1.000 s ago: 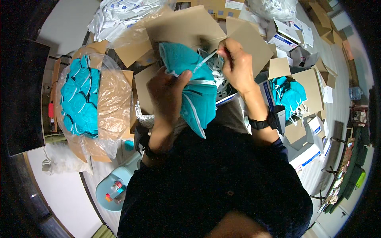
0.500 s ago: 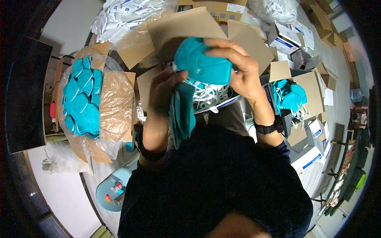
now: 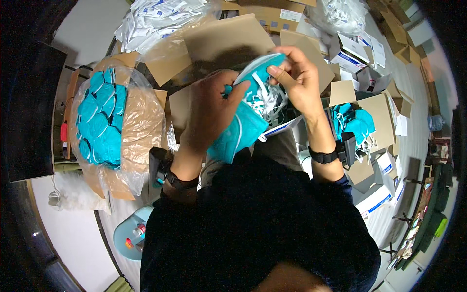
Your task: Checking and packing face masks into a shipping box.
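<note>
My right hand point(image 3: 302, 82) pinches the upper edge of a teal face mask point(image 3: 265, 63), turned so that its pale rim shows. At that mask's other side, my left hand point(image 3: 211, 107) is closed, its thumb by the mask edge. More teal face masks point(image 3: 243, 129), lying together, hang beneath my left hand and appear to be held by it. Its palm side is hidden. Behind and under the masks, white elastic straps point(image 3: 275, 102) show in a box in front of my lap.
To the left stands a box lined with a clear plastic bag point(image 3: 143, 121), with many teal masks point(image 3: 102, 124) inside. An open carton point(image 3: 377, 117) at the right holds more masks. White packets point(image 3: 160, 19) are heaped at the back left. A blue bin point(image 3: 127, 233) sits lower left.
The upper mask has tilted from its outer face to its rim, showing straps. The lower masks have swung right and turned their broad face toward me. My left hand has moved slightly right.
</note>
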Demonstrator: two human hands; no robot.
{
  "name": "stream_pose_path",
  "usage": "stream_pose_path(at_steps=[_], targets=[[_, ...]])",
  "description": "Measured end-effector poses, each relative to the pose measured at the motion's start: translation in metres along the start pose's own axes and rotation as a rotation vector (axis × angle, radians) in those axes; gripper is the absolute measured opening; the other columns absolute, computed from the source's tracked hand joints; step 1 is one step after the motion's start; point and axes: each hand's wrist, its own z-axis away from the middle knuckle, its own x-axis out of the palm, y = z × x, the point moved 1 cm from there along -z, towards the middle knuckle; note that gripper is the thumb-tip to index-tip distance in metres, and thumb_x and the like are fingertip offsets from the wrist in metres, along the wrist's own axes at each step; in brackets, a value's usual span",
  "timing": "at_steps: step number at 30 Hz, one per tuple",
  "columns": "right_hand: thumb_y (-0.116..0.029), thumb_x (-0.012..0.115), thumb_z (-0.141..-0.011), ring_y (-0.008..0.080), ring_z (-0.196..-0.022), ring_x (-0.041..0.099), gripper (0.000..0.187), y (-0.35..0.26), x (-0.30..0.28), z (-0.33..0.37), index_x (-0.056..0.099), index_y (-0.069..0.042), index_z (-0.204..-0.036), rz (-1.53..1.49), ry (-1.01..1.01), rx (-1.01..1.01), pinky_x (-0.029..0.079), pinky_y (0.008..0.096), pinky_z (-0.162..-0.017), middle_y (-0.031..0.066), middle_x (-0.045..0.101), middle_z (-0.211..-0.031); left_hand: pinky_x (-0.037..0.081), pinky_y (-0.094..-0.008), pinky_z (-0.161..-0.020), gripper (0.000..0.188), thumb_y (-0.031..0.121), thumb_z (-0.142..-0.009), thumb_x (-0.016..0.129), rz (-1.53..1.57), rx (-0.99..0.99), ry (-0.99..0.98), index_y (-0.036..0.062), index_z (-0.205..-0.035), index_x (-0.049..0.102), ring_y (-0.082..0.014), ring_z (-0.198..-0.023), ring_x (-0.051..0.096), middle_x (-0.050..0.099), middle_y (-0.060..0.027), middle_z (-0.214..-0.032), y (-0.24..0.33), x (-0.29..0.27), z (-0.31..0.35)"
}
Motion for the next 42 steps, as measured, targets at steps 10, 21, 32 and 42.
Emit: stream_pose_path(at_steps=[10, 21, 32, 42], targets=[[-0.003, 0.070, -0.074, 0.0251, -0.077, 0.061, 0.012, -0.003, 0.011, 0.015, 0.063, -0.003, -0.084, 0.468, -0.097, -0.241, 0.047, 0.0348, -0.067, 0.0101, 0.062, -0.079, 0.044, -0.0315, -0.053, 0.015, 0.015, -0.082, 0.068, -0.015, 0.182, 0.151, 0.0000, -0.083, 0.064, -0.0193, -0.055, 0.057, 0.060, -0.0145, -0.064, -0.014, 0.026, 0.000], [-0.016, 0.070, -0.080, 0.0242, -0.072, 0.063, 0.015, -0.012, 0.005, 0.013, 0.069, -0.008, -0.092, 0.677, -0.043, -0.254, 0.050, 0.0319, -0.066, 0.0080, 0.068, -0.086, 0.041, -0.0297, -0.053, 0.026, 0.021, -0.082, 0.071, 0.041, -0.074, 0.403, 0.0005, -0.071, 0.059, -0.0121, -0.054, 0.044, 0.055, -0.0074, -0.060, -0.010, -0.013, 0.012], [0.001, 0.071, -0.076, 0.0116, -0.067, 0.057, 0.011, 0.005, 0.038, 0.044, 0.062, -0.001, -0.083, 0.051, -0.201, 0.057, 0.046, 0.0274, -0.061, 0.0071, 0.062, -0.073, 0.034, -0.0204, -0.050, 0.013, 0.009, -0.079, 0.074, 0.026, -0.043, 0.426, 0.0008, -0.075, 0.065, -0.0038, -0.055, 0.041, 0.053, 0.0043, -0.059, -0.021, 0.006, 0.021], [-0.009, 0.066, -0.084, 0.0234, -0.068, 0.060, 0.009, 0.009, -0.026, 0.065, 0.065, 0.000, -0.080, 0.638, -0.407, 0.038, 0.047, 0.0322, -0.063, 0.0111, 0.063, -0.074, 0.046, -0.0266, -0.076, 0.007, -0.001, -0.083, 0.061, 0.282, -0.034, 0.835, -0.0009, -0.088, 0.066, -0.0152, -0.083, 0.059, 0.065, -0.0065, -0.090, -0.050, -0.080, 0.019]])
